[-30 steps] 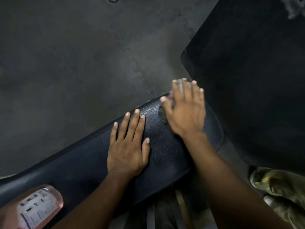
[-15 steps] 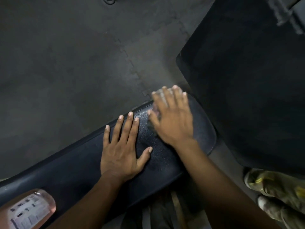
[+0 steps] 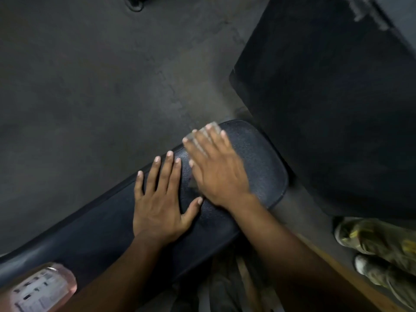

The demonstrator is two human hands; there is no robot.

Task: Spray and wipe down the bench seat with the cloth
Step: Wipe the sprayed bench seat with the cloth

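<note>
A black padded bench seat (image 3: 261, 163) runs from lower left to centre right. My left hand (image 3: 159, 199) lies flat on it with fingers spread, holding nothing. My right hand (image 3: 216, 167) presses flat on a thin pale cloth (image 3: 202, 134) near the seat's far edge; only slivers of cloth show beyond the fingertips and below the thumb, and the hand is motion-blurred. A pink spray bottle (image 3: 42, 289) with a white label lies at the bottom left on the seat.
Dark rubber floor tiles (image 3: 101, 86) fill the upper left. A large black pad (image 3: 333, 109) stands right of the seat end. Two worn shoes (image 3: 378, 251) sit at the lower right beside a brown wooden edge (image 3: 333, 266).
My right hand has slid with the cloth leftward along the seat's far edge, closer to my left hand. My left hand's thumb has spread outward.
</note>
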